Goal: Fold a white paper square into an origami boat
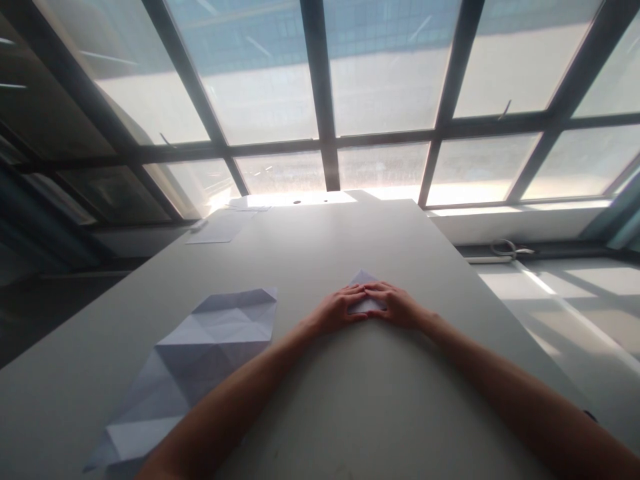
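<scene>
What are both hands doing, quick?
Left hand: open, touching the small folded paper.
Right hand: open, touching the same paper from the other side.

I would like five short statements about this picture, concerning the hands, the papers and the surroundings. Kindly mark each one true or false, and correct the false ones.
1. The left hand and the right hand both touch the small folded paper. True.
2. The left forearm hides part of the large creased sheet. True.
3. The large creased sheet lies to the right of both hands. False: it lies to their left.
4. The two hands are held far apart. False: they meet, or nearly so, over the small folded paper.
5. The table has a dark red top. False: its top is pale.
</scene>
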Demonstrator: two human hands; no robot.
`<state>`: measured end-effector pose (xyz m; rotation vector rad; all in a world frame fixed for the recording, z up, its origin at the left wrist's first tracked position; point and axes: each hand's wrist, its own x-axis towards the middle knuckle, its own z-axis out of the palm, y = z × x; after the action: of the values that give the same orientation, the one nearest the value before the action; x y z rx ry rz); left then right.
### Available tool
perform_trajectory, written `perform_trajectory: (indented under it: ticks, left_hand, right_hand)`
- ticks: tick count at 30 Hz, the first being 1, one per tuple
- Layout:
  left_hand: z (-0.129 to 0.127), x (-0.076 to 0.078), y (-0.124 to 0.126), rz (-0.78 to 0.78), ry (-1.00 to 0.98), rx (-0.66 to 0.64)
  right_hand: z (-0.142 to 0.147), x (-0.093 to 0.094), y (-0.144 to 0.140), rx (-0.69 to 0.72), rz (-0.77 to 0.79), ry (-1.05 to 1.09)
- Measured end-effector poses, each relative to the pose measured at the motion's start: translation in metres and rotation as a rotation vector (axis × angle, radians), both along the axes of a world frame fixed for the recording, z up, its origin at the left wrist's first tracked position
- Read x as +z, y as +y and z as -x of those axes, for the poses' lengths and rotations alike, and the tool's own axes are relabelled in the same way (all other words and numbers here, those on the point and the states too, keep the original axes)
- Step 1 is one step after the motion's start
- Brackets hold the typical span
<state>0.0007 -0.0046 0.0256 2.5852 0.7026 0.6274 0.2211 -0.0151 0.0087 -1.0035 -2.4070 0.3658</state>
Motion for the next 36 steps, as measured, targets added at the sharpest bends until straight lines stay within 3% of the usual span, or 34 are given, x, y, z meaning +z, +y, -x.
perform_trajectory:
  ticks: [6,13,17,21,24,28,32,36]
  left_hand:
    - [0.001,-0.001,0.000,0.024,0.012,0.032]
    - [0.008,-0.012,0.007,0.049,-0.005,0.032]
    - [0.009,-0.020,0.011,0.068,-0.082,0.099]
    - [0.009,-0.022,0.014,0.077,-0.156,0.253]
    - [0.009,-0.020,0.016,0.042,-0.161,0.361]
    - [0.012,-0.020,0.015,-0.034,-0.097,0.403]
    - [0.010,-0.018,0.011,-0.213,0.050,0.359]
    - [0.002,-0.020,0.004,-0.243,0.213,0.159]
  right_hand:
    - [-0.004,0.005,-0.001,0.037,0.008,0.033]
    - [-0.007,0.004,0.002,-0.003,-0.047,-0.029]
    - [-0.011,0.004,0.002,-0.150,-0.089,-0.066]
    - [-0.013,0.002,0.002,-0.311,-0.101,-0.023]
    - [-0.011,-0.001,0.004,-0.360,-0.078,-0.001]
    - [-0.010,-0.005,0.006,-0.403,-0.060,-0.049]
    - [-0.008,-0.002,0.005,-0.481,-0.135,-0.131]
    - [0.003,0.000,-0.001,-0.481,-0.185,-0.185]
